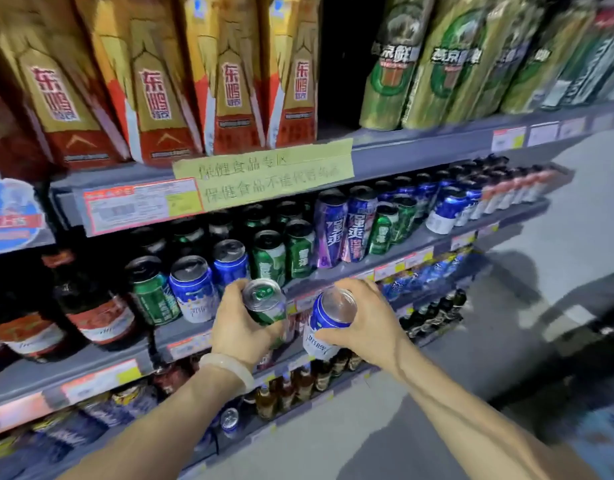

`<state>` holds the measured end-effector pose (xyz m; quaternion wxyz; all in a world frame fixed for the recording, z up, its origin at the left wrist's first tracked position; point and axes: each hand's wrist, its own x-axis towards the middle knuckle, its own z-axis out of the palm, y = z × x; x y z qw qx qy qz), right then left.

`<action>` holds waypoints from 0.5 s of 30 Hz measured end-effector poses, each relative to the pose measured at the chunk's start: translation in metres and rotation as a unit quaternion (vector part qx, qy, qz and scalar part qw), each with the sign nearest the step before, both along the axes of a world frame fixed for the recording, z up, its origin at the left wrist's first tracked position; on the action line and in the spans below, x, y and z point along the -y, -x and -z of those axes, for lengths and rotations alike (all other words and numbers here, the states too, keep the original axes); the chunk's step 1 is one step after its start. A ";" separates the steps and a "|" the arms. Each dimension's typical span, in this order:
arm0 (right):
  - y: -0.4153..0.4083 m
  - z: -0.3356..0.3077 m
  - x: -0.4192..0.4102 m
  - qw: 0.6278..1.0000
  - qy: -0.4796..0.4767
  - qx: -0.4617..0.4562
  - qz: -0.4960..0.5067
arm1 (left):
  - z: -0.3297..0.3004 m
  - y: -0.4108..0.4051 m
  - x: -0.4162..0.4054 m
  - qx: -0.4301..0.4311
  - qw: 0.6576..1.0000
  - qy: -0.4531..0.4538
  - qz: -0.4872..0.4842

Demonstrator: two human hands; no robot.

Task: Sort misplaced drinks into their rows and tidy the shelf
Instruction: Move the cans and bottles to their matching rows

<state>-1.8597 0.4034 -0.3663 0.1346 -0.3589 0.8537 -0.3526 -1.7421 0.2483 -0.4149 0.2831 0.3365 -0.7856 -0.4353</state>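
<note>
My left hand (239, 327) grips a green can (265, 301), tilted with its top toward me, just in front of the middle shelf (181, 332). My right hand (371, 323) holds a blue and white can (328, 323), also tilted, beside the green one. On the shelf behind stand a green can (153, 291), two blue cans (194, 289), then several green cans (269, 258) in rows going back. Two tall purple cans (345, 226) stand further right, followed by more green and blue cans.
Dark bottles (94, 303) with red labels stand at the shelf's left. Gold and red cartons (153, 84) and tall green cans (451, 64) fill the upper shelf. A yellow paper sign (264, 173) hangs on its edge. Lower shelves hold small bottles (298, 382). Grey floor lies to the right.
</note>
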 end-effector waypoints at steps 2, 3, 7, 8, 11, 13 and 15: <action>0.015 0.001 -0.002 1.000 -0.008 -0.002 0.016 | -0.002 0.020 -0.001 -0.007 1.000 0.015 0.016; 0.022 0.000 -0.003 1.000 -0.008 -0.006 0.024 | -0.004 0.030 -0.001 -0.012 1.000 0.018 0.019; 0.054 -0.005 -0.003 0.998 -0.005 -0.024 0.049 | -0.009 0.060 0.001 -0.024 0.999 0.004 0.039; 0.061 -0.006 -0.002 0.998 -0.003 -0.026 0.056 | -0.009 0.065 0.002 -0.024 0.998 -0.002 0.051; 0.082 -0.007 -0.001 0.997 -0.008 -0.022 0.078 | -0.012 0.082 -0.002 -0.014 0.996 0.011 0.092; 0.096 -0.005 -0.004 0.996 -0.005 -0.016 0.084 | -0.015 0.096 -0.009 -0.010 0.994 0.016 0.108; 0.112 -0.003 -0.012 0.996 0.001 -0.012 0.092 | -0.017 0.114 -0.018 -0.006 0.993 0.018 0.119</action>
